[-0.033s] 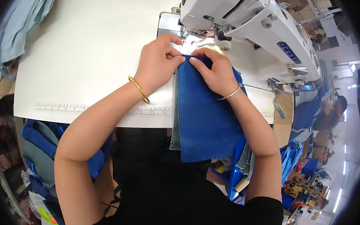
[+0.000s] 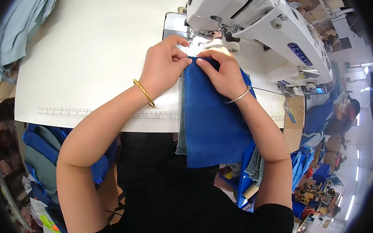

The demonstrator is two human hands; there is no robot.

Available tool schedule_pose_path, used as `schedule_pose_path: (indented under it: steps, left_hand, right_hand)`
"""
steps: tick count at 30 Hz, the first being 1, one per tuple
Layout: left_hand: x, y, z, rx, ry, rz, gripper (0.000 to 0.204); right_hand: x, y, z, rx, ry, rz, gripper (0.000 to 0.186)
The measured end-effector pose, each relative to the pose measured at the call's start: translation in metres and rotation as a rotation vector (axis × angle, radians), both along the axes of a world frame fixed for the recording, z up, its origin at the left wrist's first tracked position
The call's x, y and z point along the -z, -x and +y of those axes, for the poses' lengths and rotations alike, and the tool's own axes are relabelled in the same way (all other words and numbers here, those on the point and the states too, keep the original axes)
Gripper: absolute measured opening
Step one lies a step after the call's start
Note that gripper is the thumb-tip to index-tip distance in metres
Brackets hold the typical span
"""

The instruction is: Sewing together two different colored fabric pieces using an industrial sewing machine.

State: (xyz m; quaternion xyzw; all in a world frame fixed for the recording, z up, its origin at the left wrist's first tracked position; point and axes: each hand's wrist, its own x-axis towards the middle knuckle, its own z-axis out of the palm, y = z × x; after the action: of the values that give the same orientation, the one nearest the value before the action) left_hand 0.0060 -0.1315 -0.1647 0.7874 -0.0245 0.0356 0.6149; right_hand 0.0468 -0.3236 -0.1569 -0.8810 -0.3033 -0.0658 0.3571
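1. Barely anything is moving since the earlier frame: the blue mesh fabric panel (image 2: 214, 115) is shifting very slightly at its lower edge, while both hands are keeping their places.
2. That panel is lying over the front of the worktop (image 2: 84, 46), its top edge sitting just short of the sewing machine (image 2: 266, 30) and its lower end hanging past the worktop's edge before the person's black clothing.
3. Its long axis is running from the machine back toward the person's body; the gathered, narrower end is pointing at the lit needle area (image 2: 197, 45), the broader end at the torso.
4. A grey-green fabric layer (image 2: 181, 144) is showing along the panel's left side, apparently lying underneath.
5. The left hand (image 2: 166, 62) is pressing its thumb at the panel's top left corner, index finger lifting clear; the right hand (image 2: 224, 71) is pinching the top edge just beside it. Such close grips are probably keeping the layers' edges aligned.
6. Farther out, pale fabric pieces (image 2: 23, 32) are lying at the far left, and small snips (image 2: 289, 112) are resting on cardboard (image 2: 294, 131) at the right, presumably within reach.
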Motion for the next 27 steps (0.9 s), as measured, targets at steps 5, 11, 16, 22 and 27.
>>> schedule_pose_path:
  steps: [5, 11, 16, 22, 27]
  left_hand:
    - [0.008, -0.001, -0.003, -0.022, 0.047, -0.021, 0.033]
    - [-0.014, 0.031, 0.003, -0.080, -0.396, -0.449, 0.017]
    - [-0.029, 0.144, 0.023, 0.261, -0.564, -0.178, 0.020]
    - [0.016, 0.185, -0.005, 0.048, -0.146, -0.101, 0.023]
    - [0.020, 0.193, -0.023, 0.052, 0.378, 0.286, 0.027]
  right_hand:
    - [0.004, -0.005, 0.002, 0.030, 0.025, 0.046, 0.018]
    - [0.015, -0.005, 0.009, 0.020, 0.091, -0.205, 0.017]
    - [0.020, -0.010, 0.006, -0.023, 0.112, -0.245, 0.016]
    - [0.025, -0.012, 0.004, -0.021, 0.126, -0.285, 0.018]
    - [0.026, -0.010, 0.005, -0.017, 0.135, -0.295, 0.019]
